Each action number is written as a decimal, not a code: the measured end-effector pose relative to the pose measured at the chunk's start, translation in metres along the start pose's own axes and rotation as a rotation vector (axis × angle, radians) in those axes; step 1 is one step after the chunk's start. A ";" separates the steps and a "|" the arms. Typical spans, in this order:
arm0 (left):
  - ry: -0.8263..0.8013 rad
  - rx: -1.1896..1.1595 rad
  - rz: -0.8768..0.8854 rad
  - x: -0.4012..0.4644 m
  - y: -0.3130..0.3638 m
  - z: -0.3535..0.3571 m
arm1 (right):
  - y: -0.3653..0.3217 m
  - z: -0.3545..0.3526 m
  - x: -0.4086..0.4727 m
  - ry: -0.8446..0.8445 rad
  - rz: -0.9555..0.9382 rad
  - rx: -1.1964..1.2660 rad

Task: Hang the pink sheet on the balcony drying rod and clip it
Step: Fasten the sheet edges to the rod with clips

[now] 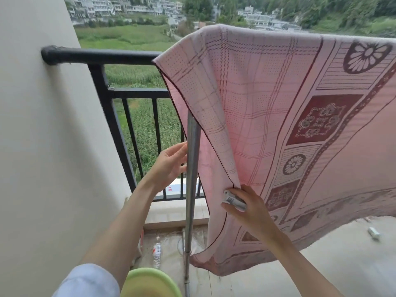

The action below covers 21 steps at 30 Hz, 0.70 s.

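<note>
The pink sheet [267, 108], patterned with dark red flowers and checks, hangs draped over a rod hidden beneath its top fold. A metal pole [192, 168] of the drying rack stands upright at the sheet's left edge. My left hand [169, 166] is open, fingers spread, touching the pole's left side. My right hand [246, 206] holds a white clip [233, 200] and presses against the sheet's left hem, low down. Whether the clip bites the cloth is hidden by my fingers.
A black balcony railing [102, 56] runs from the cream wall [42, 146] behind the pole. On the floor lie a plastic bottle [157, 254], a green basin [147, 284] at my feet, and a small white item [374, 233] at right.
</note>
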<state>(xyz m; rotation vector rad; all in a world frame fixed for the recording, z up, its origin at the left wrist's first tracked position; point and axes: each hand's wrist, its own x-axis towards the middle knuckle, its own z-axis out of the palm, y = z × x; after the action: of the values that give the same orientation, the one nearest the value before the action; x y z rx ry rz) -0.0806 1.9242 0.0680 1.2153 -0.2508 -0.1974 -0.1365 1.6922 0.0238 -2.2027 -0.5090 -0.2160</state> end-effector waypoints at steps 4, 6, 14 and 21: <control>-0.073 -0.056 0.031 -0.002 -0.002 -0.006 | -0.006 0.008 0.000 -0.011 0.018 -0.007; 0.036 -0.027 0.054 0.000 -0.002 -0.003 | -0.010 0.016 -0.001 -0.027 0.012 -0.006; 0.452 0.303 0.272 0.003 0.042 -0.032 | -0.028 0.041 0.003 -0.138 -0.049 -0.071; 0.392 0.243 0.279 -0.037 0.011 -0.014 | -0.045 0.074 0.022 -0.156 -0.100 -0.137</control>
<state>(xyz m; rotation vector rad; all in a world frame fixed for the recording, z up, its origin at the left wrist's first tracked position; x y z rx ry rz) -0.1120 1.9512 0.0709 1.4155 -0.1001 0.3206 -0.1377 1.7808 0.0159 -2.3413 -0.7103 -0.1351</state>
